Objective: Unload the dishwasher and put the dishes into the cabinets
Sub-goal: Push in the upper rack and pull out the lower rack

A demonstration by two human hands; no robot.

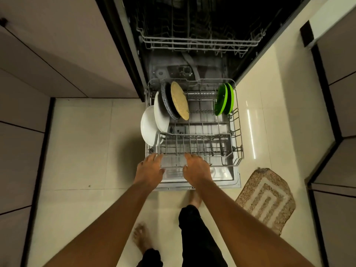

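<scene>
The dishwasher's lower rack [238, 132] is pulled out over the open door. On its left side stand two white plates [149, 126], a dark grey plate [168, 105] and a tan woven plate [180, 101], all on edge. Two green plates [224, 99] stand at the back right. My left hand [151, 167] and my right hand [196, 167] both rest on the rack's front rim, fingers curled over the wire.
The upper rack [200, 42] sits pulled out above, holding no dishes that I can see. Cabinet fronts [57, 60] line the left and right. A brown and white mat [267, 197] lies on the tiled floor right of the door. My bare feet are below.
</scene>
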